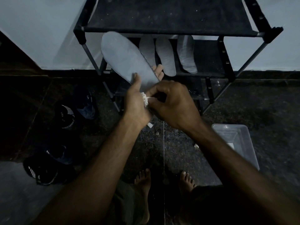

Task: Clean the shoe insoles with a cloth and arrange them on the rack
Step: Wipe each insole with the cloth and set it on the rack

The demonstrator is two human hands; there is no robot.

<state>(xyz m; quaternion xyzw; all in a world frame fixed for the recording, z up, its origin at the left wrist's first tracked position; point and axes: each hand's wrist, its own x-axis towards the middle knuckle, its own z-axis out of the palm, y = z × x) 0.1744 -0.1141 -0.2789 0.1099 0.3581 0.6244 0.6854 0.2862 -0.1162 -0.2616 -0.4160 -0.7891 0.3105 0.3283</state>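
Left hand grips the insole heel; right hand seemingly pinches the cloth: wipe heel to toe.

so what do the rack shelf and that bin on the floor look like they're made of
Rack shelf: seemingly dark matte fabric stretched between tubes, flecked with dust. Bin: clear, slightly glossy plastic; the floor shows through its walls.

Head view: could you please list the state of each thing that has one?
Held insole: gripped by left hand.
Cloth: bunched, pinched by right hand.
Three insoles: lying on the rack shelf.
Plastic tub: open, on the floor.
Shoes: on the floor.
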